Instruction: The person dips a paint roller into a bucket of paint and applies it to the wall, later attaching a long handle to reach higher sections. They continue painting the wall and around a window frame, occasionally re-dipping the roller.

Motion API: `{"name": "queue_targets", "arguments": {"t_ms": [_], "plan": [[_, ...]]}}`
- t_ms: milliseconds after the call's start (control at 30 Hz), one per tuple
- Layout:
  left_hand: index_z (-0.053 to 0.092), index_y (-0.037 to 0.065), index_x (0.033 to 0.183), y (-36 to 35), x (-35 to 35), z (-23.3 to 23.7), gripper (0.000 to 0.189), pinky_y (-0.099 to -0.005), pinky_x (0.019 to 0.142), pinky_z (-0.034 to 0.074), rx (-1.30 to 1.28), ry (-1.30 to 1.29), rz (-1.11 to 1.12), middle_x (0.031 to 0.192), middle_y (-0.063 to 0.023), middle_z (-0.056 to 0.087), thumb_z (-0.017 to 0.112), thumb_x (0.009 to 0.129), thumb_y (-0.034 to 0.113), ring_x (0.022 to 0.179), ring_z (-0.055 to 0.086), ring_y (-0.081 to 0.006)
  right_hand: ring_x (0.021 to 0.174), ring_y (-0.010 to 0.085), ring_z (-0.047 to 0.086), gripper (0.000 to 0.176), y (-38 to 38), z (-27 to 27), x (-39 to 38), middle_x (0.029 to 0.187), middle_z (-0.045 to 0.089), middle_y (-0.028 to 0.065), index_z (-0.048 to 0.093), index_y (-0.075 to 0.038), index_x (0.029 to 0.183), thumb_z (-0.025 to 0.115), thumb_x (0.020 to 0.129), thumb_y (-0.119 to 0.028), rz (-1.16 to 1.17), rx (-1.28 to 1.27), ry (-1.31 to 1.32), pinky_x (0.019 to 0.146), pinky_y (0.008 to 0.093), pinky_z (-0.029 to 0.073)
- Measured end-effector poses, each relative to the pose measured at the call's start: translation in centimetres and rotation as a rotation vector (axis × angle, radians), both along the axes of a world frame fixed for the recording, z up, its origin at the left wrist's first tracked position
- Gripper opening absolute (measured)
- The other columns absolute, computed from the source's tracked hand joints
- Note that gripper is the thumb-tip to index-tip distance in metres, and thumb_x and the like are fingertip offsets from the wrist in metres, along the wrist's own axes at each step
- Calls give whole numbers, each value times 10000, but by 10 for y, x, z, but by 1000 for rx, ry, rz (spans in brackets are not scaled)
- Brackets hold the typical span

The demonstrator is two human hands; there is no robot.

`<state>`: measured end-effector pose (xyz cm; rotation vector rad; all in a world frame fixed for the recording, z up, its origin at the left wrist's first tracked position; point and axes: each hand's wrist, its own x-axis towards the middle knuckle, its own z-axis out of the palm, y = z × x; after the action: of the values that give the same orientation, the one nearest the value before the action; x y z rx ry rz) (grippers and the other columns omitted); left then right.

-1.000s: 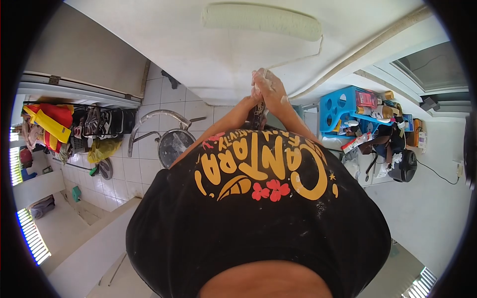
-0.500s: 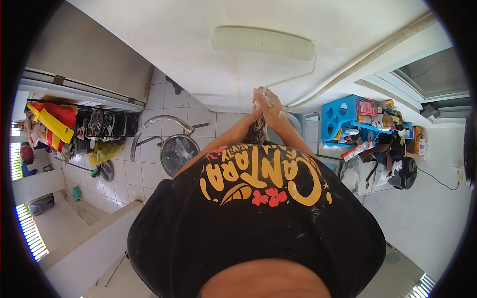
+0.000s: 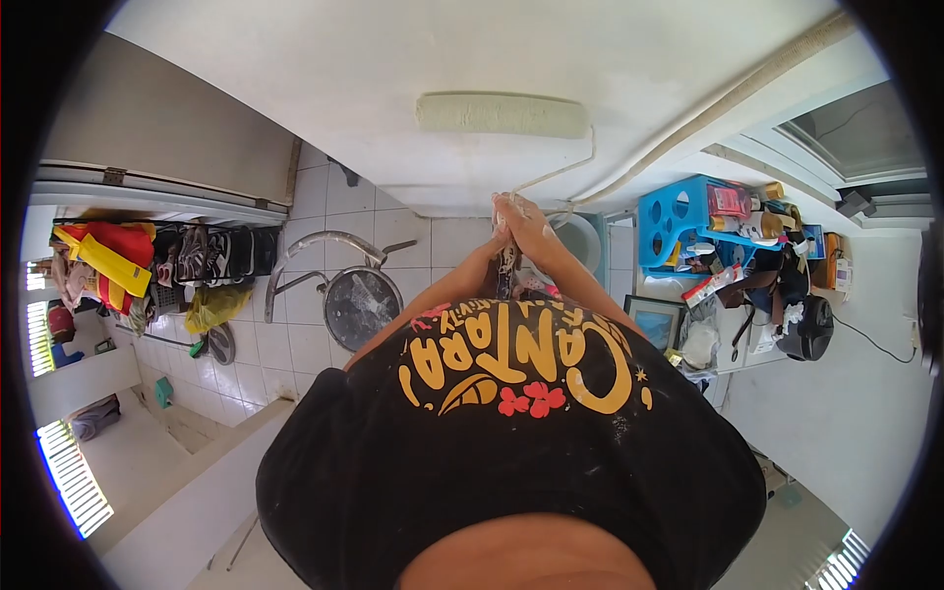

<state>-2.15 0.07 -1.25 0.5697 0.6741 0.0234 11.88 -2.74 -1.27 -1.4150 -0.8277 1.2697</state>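
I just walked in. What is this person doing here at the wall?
A person in a black shirt holds a paint roller with both hands. The left hand and the right hand are closed together around its handle. The roller lies flat against the white wall, above the hands. Lower down, a round fan is on the tiled floor, and a blue crate sits among clutter to the right.
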Motion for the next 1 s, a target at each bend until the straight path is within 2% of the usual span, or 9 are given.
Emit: {"name": "queue_targets", "arguments": {"t_ms": [200, 333, 400, 533, 600, 633, 700, 833, 1000], "plan": [[506, 72, 1164, -4, 4, -1, 609, -337, 526, 499, -29, 23, 35, 839, -69, 494, 349, 975, 629, 592, 545, -211, 635, 117, 520, 346, -7, -14, -5, 717, 539, 14, 578, -59, 827, 564, 923, -391, -127, -226, 198, 599, 267, 423], [474, 62, 1283, 0, 2, -20, 556, -298, 606, 526, -42, 59, 25, 975, -82, 571, 349, 1019, 535, 735, 583, -160, 571, 130, 529, 351, -1, -35, -6, 718, 556, 22, 591, -70, 843, 604, 878, -419, -188, -417, 277, 518, 283, 413], [411, 17, 1376, 5, 1, -28, 663, -298, 702, 540, -8, 5, -37, 1103, -137, 589, 360, 1006, 565, 862, 608, -177, 564, 130, 524, 357, 2, -36, -5, 712, 554, 24, 590, -67, 855, 611, 873, -423, -171, -409, 281, 512, 273, 408], [422, -63, 1383, 2, 5, -41, 766, -300, 832, 502, 156, 121, 54, 1189, -194, 589, 374, 991, 593, 977, 607, -215, 566, 138, 536, 361, 1, -19, -6, 716, 560, 34, 592, -57, 875, 619, 872, -416, -154, -378, 292, 504, 269, 414], [499, -125, 1302, 4, 1, -52, 810, -301, 903, 448, 364, 258, -58, 1190, -220, 603, 383, 980, 609, 1017, 599, -241, 572, 141, 544, 359, 2, -14, -8, 719, 563, 39, 593, -52, 876, 622, 874, -410, -147, -357, 299, 508, 271, 422], [499, -125, 1302, 3, -2, -57, 810, -301, 903, 448, 357, 260, -52, 1190, -220, 603, 383, 980, 609, 1017, 599, -241, 577, 143, 550, 356, 2, -11, -10, 717, 564, 42, 591, -43, 877, 621, 879, -398, -157, -300, 300, 519, 270, 433], [580, -133, 1191, 0, -7, -43, 796, -306, 887, 440, 601, 312, -66, 1092, -205, 635, 396, 974, 610, 1004, 595, -228, 582, 146, 556, 353, 1, -6, -14, 715, 565, 45, 590, -35, 879, 621, 884, -387, -162, -252, 306, 531, 269, 444], [576, -124, 1184, -9, -13, -2, 774, -308, 885, 440, 500, 236, 11, 1040, -179, 638, 394, 980, 600, 996, 587, -218, 593, 145, 560, 327, 3, 3, -15, 709, 561, 43, 578, -25, 866, 606, 916, -347, -96, -111, 161, 568, 261, 455], [550, -63, 1159, -6, -11, 49, 645, -270, 672, 458, 479, 26, 166, 863, -61, 598, 421, 996, 547, 737, 557, -123, 601, 128, 552, 299, 9, 55, -15, 701, 550, 35, 563, -31, 839, 584, 945, -310, -6, 110, -49, 579, 254, 449]]}}
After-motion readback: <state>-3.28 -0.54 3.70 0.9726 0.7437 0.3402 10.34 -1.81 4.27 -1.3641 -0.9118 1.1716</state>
